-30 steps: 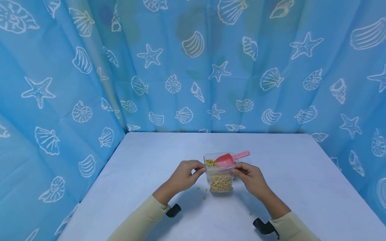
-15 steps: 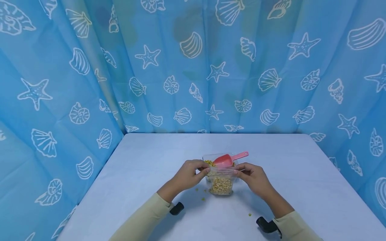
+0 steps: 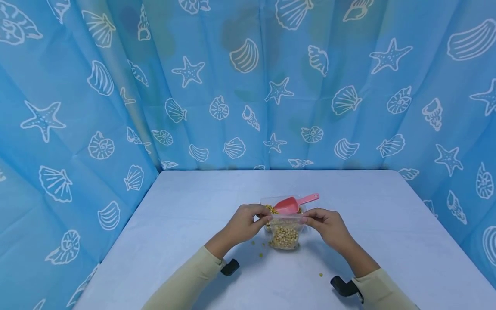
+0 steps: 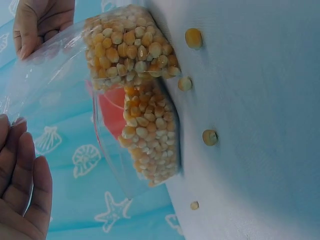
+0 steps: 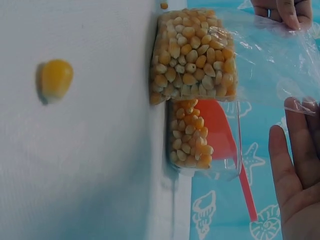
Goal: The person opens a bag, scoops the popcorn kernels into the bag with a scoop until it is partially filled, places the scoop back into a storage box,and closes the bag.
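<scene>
A clear plastic bag (image 3: 284,237), its lower part full of corn kernels, stands on the white table in the head view. My left hand (image 3: 244,223) pinches the top left corner of the bag between thumb and fingers. At the opposite corner, my right hand (image 3: 329,229) pinches the same top edge, so the rim stretches between both hands. Right behind the bag sits a clear container (image 5: 231,170) holding more corn. A pink scoop (image 3: 288,206) lies in the container, bowl on the kernels and handle sticking out over the right side.
Several loose kernels lie on the white table (image 3: 186,215), some left of the bag and one kernel (image 3: 320,274) near my right wrist. A blue curtain (image 3: 217,86) with white shells and starfish hangs behind the table and down its sides.
My left hand has shifted a little to the right, bringing the two hands slightly closer together. Both keep their pinch on the bag. The container and scoop stay in place.
</scene>
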`<act>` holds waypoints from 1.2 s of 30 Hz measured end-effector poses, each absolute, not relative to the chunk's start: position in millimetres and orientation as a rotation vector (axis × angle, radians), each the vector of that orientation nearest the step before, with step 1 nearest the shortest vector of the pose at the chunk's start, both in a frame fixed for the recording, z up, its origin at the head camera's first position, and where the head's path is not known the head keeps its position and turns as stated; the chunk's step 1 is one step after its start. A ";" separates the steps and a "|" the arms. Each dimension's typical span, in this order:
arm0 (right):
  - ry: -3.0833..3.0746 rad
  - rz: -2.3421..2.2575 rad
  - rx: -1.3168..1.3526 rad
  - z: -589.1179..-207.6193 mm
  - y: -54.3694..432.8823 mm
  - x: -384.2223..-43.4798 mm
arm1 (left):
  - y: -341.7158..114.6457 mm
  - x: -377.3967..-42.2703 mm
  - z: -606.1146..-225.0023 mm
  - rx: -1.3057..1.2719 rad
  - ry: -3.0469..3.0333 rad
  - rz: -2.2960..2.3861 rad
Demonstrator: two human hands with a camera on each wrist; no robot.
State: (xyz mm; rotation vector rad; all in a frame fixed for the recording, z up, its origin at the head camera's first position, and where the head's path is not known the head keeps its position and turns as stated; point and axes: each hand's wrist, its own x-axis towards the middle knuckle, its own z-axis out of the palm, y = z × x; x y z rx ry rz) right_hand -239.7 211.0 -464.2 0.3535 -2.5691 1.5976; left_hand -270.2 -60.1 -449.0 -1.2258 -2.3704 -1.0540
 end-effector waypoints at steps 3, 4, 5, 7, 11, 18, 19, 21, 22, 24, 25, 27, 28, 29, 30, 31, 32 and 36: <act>-2.578 1.584 0.332 -463.3 209.3 -239.4 | -60.2 -270.7 -450.2 -1.225 -2.360 -1.059; -2.581 1.583 0.325 -462.9 208.9 -239.4 | -60.2 -270.6 -450.3 -1.223 -2.360 -1.060; -2.585 1.580 0.323 -462.8 208.7 -239.5 | -60.2 -270.6 -450.2 -1.222 -2.361 -1.063; -2.583 1.588 0.334 -462.9 208.4 -240.8 | -60.5 -270.3 -449.5 -1.218 -2.363 -1.061; -2.560 1.694 0.398 -462.6 206.4 -245.9 | -61.7 -270.5 -449.5 -1.225 -2.353 -1.065; -2.573 1.711 0.450 -464.6 201.5 -251.3 | -63.1 -269.3 -451.4 -1.228 -2.361 -1.072; -2.570 1.699 0.449 -464.9 201.1 -251.3 | -63.5 -268.9 -451.5 -1.230 -2.363 -1.068; -2.562 1.675 0.445 -465.5 200.4 -250.9 | -64.8 -268.4 -452.0 -1.228 -2.371 -1.068; -2.559 1.665 0.444 -465.5 200.6 -250.3 | -64.8 -268.2 -452.0 -1.231 -2.371 -1.072; -2.554 1.653 0.442 -465.5 200.6 -249.2 | -64.9 -268.1 -452.0 -1.233 -2.372 -1.077; -2.553 1.647 0.439 -465.4 200.4 -248.7 | -64.9 -267.8 -451.7 -1.230 -2.375 -1.078; -2.557 1.643 0.423 -464.9 199.2 -247.8 | -64.6 -268.0 -451.6 -1.225 -2.379 -1.082; -2.559 1.647 0.412 -464.6 198.4 -247.3 | -64.3 -268.1 -451.5 -1.222 -2.380 -1.080; -2.561 1.654 0.400 -464.4 197.6 -247.0 | -63.7 -268.4 -451.5 -1.220 -2.383 -1.082; -2.565 1.663 0.387 -464.1 196.6 -246.7 | -62.9 -268.7 -451.6 -1.220 -2.387 -1.082; -2.568 1.673 0.376 -464.2 195.8 -246.5 | -61.8 -268.8 -451.4 -1.223 -2.390 -1.081; -2.573 1.674 0.367 -463.9 195.0 -246.2 | -60.5 -269.1 -451.1 -1.231 -2.389 -1.084; -2.565 1.675 0.385 -463.8 193.7 -245.5 | -54.1 -270.2 -450.7 -1.271 -2.389 -1.080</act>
